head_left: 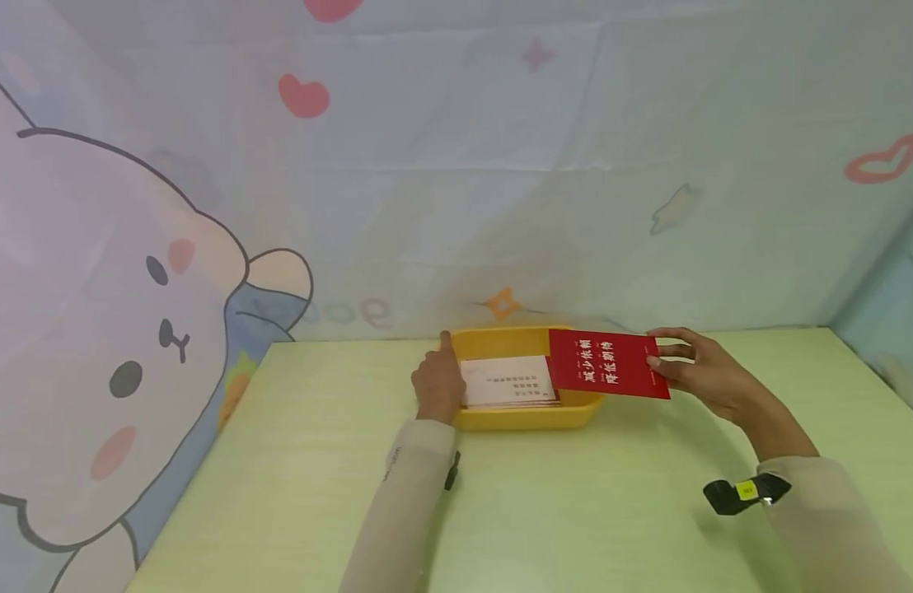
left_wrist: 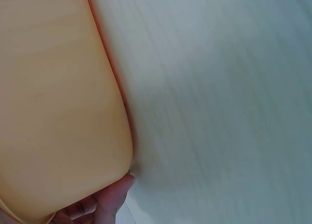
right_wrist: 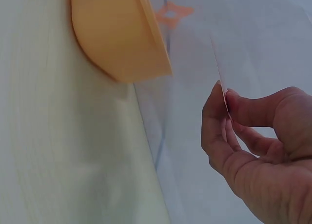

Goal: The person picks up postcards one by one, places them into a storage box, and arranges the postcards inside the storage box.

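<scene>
A yellow plastic basket (head_left: pixel 526 420) stands at the table's back edge with a stack of cards (head_left: pixel 504 383) lying in it, the top one white with printed lines. My left hand (head_left: pixel 437 383) grips the basket's left end. In the left wrist view its thumb (left_wrist: pixel 114 192) lies against the basket's side (left_wrist: pixel 63 112). Above the basket's right end, my right hand (head_left: pixel 712 379) pinches the right edge of a red card (head_left: pixel 608 366) with white characters. The card appears edge-on in the right wrist view, between thumb and fingers (right_wrist: pixel 212 121).
The pale green-yellow table (head_left: pixel 575 511) reaches back to a cloth backdrop (head_left: pixel 456 206) with a cartoon animal and hearts. A black strap (head_left: pixel 746 492) is on the right sleeve. Another dark piece (head_left: pixel 452 471) sits by the left sleeve.
</scene>
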Demonstrator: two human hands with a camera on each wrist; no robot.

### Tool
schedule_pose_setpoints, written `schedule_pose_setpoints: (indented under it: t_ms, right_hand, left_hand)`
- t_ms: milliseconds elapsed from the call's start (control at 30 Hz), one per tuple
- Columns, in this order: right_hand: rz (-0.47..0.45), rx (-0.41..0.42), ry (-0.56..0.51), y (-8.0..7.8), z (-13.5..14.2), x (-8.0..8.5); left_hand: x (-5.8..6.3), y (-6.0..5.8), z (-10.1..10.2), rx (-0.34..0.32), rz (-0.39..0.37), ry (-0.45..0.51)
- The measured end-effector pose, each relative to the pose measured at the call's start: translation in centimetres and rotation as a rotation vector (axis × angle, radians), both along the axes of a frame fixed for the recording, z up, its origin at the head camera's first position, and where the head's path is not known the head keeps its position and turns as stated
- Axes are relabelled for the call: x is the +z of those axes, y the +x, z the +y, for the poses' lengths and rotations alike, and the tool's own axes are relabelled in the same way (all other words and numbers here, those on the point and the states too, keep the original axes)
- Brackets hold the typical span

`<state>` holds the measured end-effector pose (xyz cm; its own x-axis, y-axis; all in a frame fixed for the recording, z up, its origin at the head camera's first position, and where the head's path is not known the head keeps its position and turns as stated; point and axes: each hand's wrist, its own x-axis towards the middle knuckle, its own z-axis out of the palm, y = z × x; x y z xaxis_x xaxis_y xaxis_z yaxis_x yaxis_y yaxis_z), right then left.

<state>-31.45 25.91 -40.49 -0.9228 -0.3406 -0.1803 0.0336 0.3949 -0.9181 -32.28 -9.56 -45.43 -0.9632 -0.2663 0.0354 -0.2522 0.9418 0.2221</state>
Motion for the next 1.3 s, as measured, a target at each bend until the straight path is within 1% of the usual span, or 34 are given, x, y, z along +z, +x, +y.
schedule_pose_setpoints:
  t_ms: [100, 267, 467, 567, 767, 933, 967, 1167, 1200, 1300]
  right_hand:
    - [-0.001, -0.019, 0.005, -0.2, -1.5, 0.1]
    - [-0.019, -0.036, -0.013, -0.3, -4.1, -0.1]
    - [0.022, -0.036, -0.026, -0.2, -6.9, -0.5]
    - [0.028, -0.043, -0.023, 0.0, -8.1, -0.6]
    - [0.022, -0.079, -0.004, 0.1, -9.7, -1.1]
    - [0.078, -0.106, 0.067, 0.0, -10.9, -1.7]
    - [0.094, -0.113, 0.085, 0.0, -11.1, -1.8]
    - [0.174, -0.135, 0.148, 0.0, -12.1, -2.4]
    - [0.182, -0.134, 0.153, 0.0, -12.3, -2.4]
    - [0.2, -0.128, 0.169, -0.1, -12.8, -2.4]
  left_hand:
    - [0.1, 0.2, -0.1, -0.006, 0.02, 0.008]
    - [0.0, 0.3, -0.3, -0.003, 0.037, 0.006]
    - [-0.3, 0.2, -0.4, 0.004, 0.038, 0.015]
    - [-0.4, 0.2, -0.4, 0.005, 0.042, 0.016]
    - [-0.4, 0.1, -0.4, 0.004, 0.053, 0.013]
    - [-0.4, 0.1, -0.4, -0.006, 0.067, 0.009]
    - [-1.0, -0.2, -0.6, -0.007, 0.083, 0.001]
    - [-0.9, -0.4, -0.5, 0.0, 0.03, 0.009]
    - [-0.3, -0.1, -0.4, 0.004, 0.002, 0.02]
    - [-0.4, -0.4, -0.5, 0.012, -0.011, 0.016]
